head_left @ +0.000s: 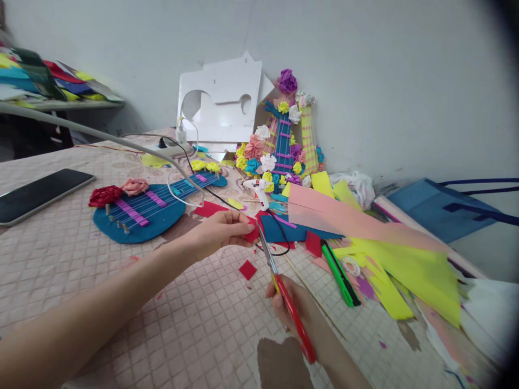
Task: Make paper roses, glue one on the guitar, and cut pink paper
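Observation:
Between the thumb and fingers of my left hand [225, 233] is a small piece of red paper [253, 232]. My right hand [298, 302] grips red-handled scissors [292, 316], whose metal blades [267, 253] reach up to the paper's right edge. Whether the blades are parted is hard to make out. A loose red square [247, 269] lies on the table just below my left hand. Beyond my hands stands a white glue gun [259, 192], its dark cord looping near the blades. Blue sheet material [300, 229] lies right of the scissor tips.
Left of my hands lies a blue paper guitar [150, 216] with flowers; a phone [44, 194] sits farther left. To the right are a green cutter knife [339, 275] and yellow sheets [413, 270]. Decorated guitars [284, 140] and a white board [221, 102] lean on the wall.

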A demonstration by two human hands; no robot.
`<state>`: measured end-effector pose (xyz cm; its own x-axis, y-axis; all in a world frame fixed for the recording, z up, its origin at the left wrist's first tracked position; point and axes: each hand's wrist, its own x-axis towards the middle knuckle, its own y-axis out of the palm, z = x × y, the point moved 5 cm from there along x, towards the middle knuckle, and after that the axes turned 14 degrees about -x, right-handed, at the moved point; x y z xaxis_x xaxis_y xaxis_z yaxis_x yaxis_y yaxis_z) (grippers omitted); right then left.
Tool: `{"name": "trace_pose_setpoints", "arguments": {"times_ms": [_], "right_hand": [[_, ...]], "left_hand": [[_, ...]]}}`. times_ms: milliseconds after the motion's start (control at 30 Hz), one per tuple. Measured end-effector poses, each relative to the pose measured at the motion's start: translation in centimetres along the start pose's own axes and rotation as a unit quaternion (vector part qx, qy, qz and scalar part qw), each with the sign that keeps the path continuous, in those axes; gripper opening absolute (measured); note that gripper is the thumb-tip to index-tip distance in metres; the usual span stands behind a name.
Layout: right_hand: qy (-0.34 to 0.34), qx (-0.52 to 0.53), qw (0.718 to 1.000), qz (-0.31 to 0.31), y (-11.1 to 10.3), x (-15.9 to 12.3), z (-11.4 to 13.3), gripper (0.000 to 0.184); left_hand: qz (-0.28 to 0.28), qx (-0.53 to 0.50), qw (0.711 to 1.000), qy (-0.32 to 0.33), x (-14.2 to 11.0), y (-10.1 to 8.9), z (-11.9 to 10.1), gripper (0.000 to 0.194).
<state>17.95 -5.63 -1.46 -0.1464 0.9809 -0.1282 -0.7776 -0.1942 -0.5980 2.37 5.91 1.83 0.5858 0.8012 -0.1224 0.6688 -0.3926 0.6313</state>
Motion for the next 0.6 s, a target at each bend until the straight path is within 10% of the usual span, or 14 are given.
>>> {"name": "trace_pose_setpoints", "arguments": {"times_ms": [600], "right_hand": [[0.036,0.051,0.997,-0.039,-0.1,0.3,-0.1,0.039]], "left_hand": [[0.012,-0.009,1.0,-0.021,-0.3,0.7,1.3,0.02]]}}
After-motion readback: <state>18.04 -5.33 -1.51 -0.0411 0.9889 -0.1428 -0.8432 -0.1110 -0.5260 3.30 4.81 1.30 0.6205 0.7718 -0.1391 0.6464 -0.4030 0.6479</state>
